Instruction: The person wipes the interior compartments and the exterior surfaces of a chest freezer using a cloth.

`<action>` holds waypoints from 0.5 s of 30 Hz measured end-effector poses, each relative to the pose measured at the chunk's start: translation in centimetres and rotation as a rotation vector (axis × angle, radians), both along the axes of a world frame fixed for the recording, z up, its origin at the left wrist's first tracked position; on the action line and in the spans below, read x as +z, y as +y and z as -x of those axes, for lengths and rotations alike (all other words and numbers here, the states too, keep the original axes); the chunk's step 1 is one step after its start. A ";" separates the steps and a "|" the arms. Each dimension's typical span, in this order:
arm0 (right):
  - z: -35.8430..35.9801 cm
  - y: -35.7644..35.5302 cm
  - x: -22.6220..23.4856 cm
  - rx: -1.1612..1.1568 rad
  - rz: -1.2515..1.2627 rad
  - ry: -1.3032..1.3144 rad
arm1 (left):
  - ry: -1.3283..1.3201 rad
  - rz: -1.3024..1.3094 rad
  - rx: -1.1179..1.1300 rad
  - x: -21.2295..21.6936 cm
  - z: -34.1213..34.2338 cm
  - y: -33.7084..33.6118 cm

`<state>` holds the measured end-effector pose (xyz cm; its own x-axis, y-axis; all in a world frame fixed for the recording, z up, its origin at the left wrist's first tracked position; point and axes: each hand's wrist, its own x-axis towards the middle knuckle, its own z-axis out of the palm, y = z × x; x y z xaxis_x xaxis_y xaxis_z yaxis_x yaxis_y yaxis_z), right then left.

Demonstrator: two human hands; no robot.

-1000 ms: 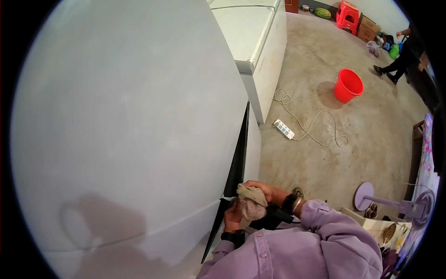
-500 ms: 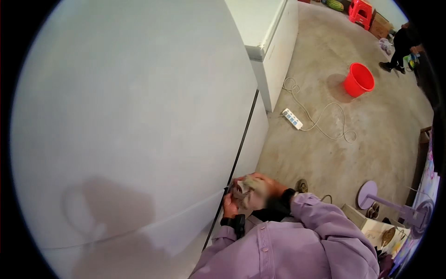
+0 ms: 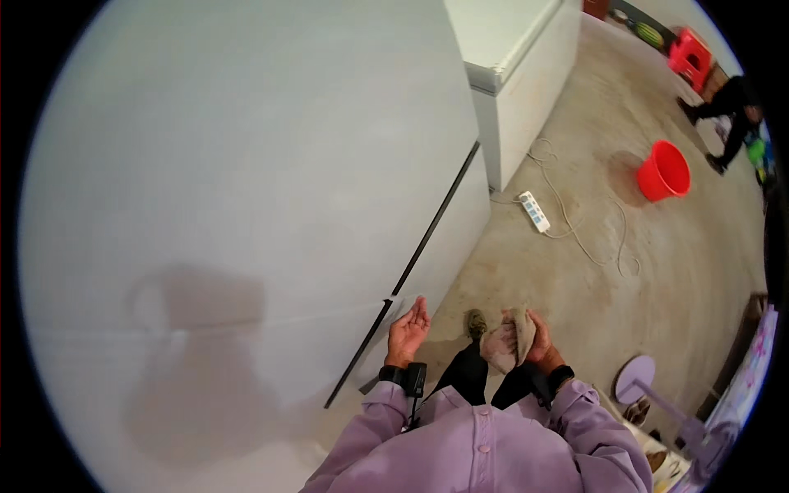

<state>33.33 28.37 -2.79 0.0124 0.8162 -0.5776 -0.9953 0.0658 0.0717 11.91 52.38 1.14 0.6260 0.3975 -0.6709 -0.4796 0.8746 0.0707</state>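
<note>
Off the white appliance now: right hand pulled back over the concrete floor, clutching the crumpled grey rag bunched in its fingers. Left hand lifted clear of the dark door seam, spread wide, palm up, empty. Wiping at the seam apparently paused or done.

Right hand mostly behind cloth, distant person tiny, blurred
</note>
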 end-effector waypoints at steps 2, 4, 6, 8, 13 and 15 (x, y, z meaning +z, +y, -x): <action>-0.2 -0.3 -1.9 0.129 -0.086 -0.022 | 0.141 -0.161 -0.102 1.8 1.0 -1.7; -0.2 0.4 -2.8 0.208 -0.028 -0.062 | 0.411 -0.482 -0.314 5.7 1.1 -3.3; -1.1 2.8 -3.3 0.331 0.070 -0.163 | 0.692 -0.843 -0.490 12.4 1.0 -3.9; -2.5 5.8 -4.7 0.372 -0.058 -0.115 | 0.979 -1.223 -0.629 16.1 3.4 -3.3; -7.4 12.8 -0.8 0.121 -0.169 -0.285 | 1.297 -1.573 -0.827 20.3 2.6 -3.4; -8.2 15.6 1.2 -0.031 -0.163 -0.371 | 1.225 -1.768 -0.833 18.3 2.6 -3.4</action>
<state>41.49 44.00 -1.57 0.2214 0.8926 -0.3928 -0.9533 0.1132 -0.2801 9.32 49.01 19.46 0.6174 0.7752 -0.1334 0.6754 -0.4355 0.5951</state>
